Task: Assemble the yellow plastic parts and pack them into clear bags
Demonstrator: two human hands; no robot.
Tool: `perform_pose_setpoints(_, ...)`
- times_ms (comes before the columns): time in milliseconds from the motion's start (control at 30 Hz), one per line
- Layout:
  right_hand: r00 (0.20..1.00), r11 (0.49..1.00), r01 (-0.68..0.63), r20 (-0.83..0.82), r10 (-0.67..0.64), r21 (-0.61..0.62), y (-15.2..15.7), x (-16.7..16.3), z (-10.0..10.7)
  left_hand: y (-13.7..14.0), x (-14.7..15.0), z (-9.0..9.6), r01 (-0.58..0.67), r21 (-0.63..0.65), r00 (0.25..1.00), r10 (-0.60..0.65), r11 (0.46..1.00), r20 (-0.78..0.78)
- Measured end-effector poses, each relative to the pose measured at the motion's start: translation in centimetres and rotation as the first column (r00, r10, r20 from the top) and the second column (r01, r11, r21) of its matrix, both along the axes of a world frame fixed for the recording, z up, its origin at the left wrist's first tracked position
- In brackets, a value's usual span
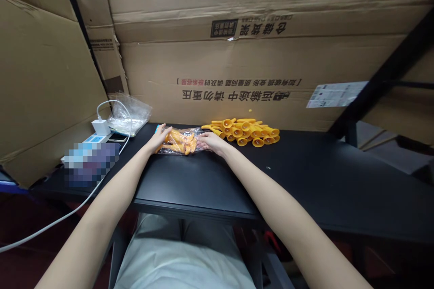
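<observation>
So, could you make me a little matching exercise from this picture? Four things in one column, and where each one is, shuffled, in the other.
Things
1. Clear bag of orange pieces
2. Yellow horn-shaped pieces
3. White plug
4. White printed label

Places
A. Beside the crumpled clear plastic
B. On the cardboard, at the right
C. Between the left hand and the right hand
D. Heaped on the black table

Right pairs: 1-C, 2-D, 3-A, 4-B
</observation>
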State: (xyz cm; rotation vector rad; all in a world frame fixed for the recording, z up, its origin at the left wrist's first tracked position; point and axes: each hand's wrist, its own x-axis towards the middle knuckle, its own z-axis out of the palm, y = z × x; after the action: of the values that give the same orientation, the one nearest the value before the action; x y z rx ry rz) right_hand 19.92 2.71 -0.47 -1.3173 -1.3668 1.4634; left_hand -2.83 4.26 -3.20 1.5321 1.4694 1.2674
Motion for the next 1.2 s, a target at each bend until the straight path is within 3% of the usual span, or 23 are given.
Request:
perform_pose_setpoints(167,0.981,0.996,-0.061,-0.186,0.047,-0.072,-0.4,0.1,0.6,-0.5,0.4,0.7,0.062,-0.054,0.99,-0.054,0.997,0.131)
perform_pose_setpoints(433,0.963,0.984,-0.125,-0.253,0.09,-0.128,-0.1,0.5,0.4,0.4,-0.3,0.2,0.046,-0.019,0.972,-0.04,0.999,0.233)
perform_pose_setpoints(633,0.972,0.98,-0.15,-0.201,0.122,-0.131,-0.1,0.7,0.2,0.5,-0.4,0.2,0.065,-0.024,0.968,-0.057,0.998,0.243)
perform_pose_setpoints(967,0.982,0.992,-0.117,-0.153,0.11,-0.038,-0.6,-0.9,-0.2,-0.8,-0.1,0.2,0.122,-0.033,0.992,-0.123,0.992,-0.009)
perform_pose_setpoints(1200,0.991,0.991,-0.133,-0.009,0.133,-0.029,-0.9,-0.8,-0.2,-0.3,-0.3,-0.2,0.109,-0.022,0.992,-0.107,0.994,0.066)
